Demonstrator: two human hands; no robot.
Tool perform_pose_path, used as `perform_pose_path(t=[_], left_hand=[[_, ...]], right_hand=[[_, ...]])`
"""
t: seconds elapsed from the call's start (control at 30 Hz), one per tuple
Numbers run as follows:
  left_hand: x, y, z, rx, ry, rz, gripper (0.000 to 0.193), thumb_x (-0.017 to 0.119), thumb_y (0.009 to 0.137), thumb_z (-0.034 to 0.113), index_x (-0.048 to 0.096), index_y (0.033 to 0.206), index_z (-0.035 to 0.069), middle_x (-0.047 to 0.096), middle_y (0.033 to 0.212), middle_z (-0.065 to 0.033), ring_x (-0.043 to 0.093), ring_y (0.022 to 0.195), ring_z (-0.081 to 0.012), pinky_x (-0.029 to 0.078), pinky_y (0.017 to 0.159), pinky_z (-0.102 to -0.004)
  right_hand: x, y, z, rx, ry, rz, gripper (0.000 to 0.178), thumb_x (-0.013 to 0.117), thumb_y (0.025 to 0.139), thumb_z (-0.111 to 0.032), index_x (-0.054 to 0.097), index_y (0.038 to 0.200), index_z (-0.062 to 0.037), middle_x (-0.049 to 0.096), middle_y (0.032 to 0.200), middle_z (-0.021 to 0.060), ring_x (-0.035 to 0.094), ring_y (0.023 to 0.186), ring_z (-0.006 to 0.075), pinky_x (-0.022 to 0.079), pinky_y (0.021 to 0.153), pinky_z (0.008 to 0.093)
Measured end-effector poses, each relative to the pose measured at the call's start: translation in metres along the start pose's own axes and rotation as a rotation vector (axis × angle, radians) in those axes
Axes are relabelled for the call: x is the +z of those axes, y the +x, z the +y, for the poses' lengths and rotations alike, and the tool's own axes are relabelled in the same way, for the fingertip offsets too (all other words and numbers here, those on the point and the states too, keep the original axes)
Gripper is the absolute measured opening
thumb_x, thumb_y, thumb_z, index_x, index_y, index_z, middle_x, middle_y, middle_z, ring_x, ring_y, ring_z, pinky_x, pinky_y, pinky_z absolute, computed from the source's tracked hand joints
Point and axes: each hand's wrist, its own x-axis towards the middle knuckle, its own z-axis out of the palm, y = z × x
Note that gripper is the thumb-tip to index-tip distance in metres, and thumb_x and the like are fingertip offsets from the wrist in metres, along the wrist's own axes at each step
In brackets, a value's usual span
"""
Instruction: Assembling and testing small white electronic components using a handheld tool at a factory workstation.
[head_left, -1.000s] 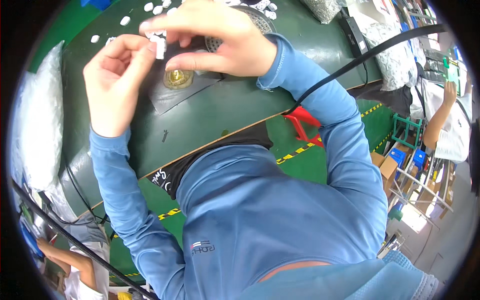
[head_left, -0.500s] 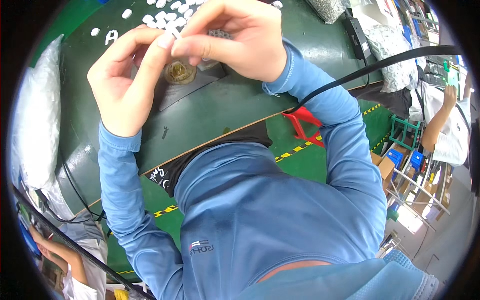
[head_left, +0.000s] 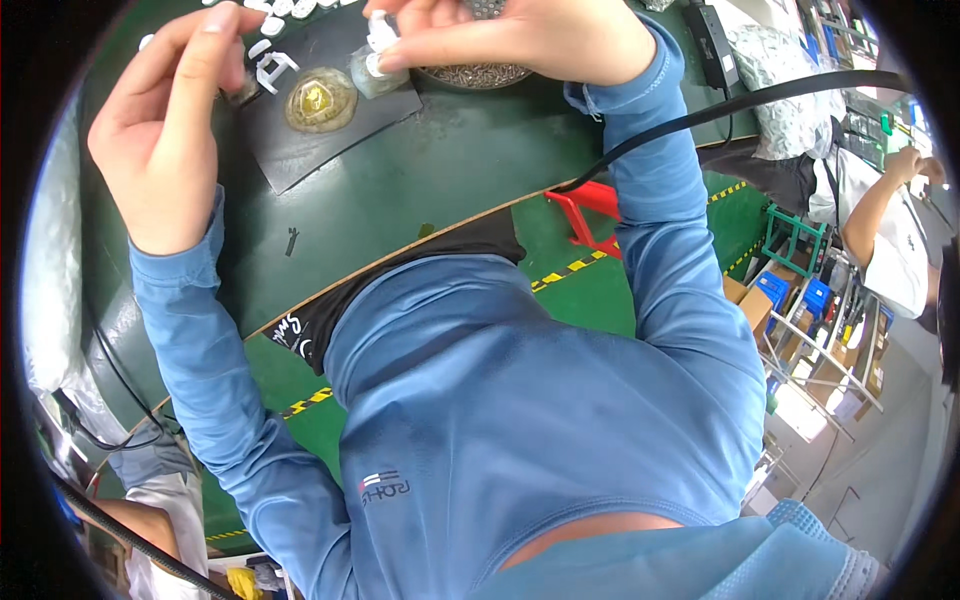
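Observation:
My right hand pinches a small white plastic part between thumb and fingers, above a small clear container. Further left, my left hand is raised with thumb and fingers closed together; whatever they grip, if anything, I cannot make out. Between the hands, a round dish of yellowish, grease-like stuff sits on a dark mat. A white forked plastic piece lies beside the left fingertips. Beneath my right hand stands a bowl of small metal pins, partly hidden.
Several white plastic pieces lie at the far edge of view. A black power adapter and a bag of parts are at right, a large plastic bag at left. A black cable crosses my right arm. Co-workers sit nearby.
My hands have drawn apart, the left going left and the right going right with the white part. The view has shifted, so the bowl of pins now shows more.

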Motion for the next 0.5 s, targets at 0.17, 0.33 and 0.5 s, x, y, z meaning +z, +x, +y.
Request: perform_pose_path(t=[0.17, 0.33, 0.5], left_hand=[[-0.003, -0.001, -0.006, 0.017, -0.003, 0.04, 0.026, 0.063, 0.104, 0.016, 0.073, 0.111, -0.007, 0.072, 0.101, -0.008, 0.058, 0.083, -0.0097, 0.045, 0.075, -0.0237], [-0.002, -0.005, -0.008, 0.028, -0.026, 0.059, 0.025, 0.063, 0.104, 0.014, 0.073, 0.112, -0.007, 0.074, 0.105, -0.0097, 0.059, 0.084, -0.01, 0.048, 0.078, -0.0244], [0.001, -0.008, -0.009, 0.089, 0.013, -0.013, 0.019, 0.064, 0.103, 0.007, 0.072, 0.112, -0.007, 0.073, 0.103, -0.0081, 0.058, 0.083, -0.009, 0.048, 0.078, -0.0228]], right_hand=[[0.003, 0.001, 0.008, -0.005, -0.049, -0.072, 0.023, 0.085, 0.08, -0.007, 0.071, 0.097, 0.0009, 0.067, 0.073, 0.0025, 0.061, 0.062, 0.0066, 0.049, 0.057, 0.0219], [0.008, 0.002, 0.012, -0.059, -0.081, -0.101, 0.023, 0.085, 0.079, -0.008, 0.07, 0.095, 0.0, 0.065, 0.071, 0.0026, 0.06, 0.059, 0.0095, 0.048, 0.056, 0.0237], [0.009, 0.002, 0.007, -0.036, -0.085, -0.114, 0.024, 0.084, 0.078, -0.007, 0.07, 0.095, 0.0, 0.064, 0.069, 0.004, 0.06, 0.058, 0.0126, 0.048, 0.056, 0.0264]])
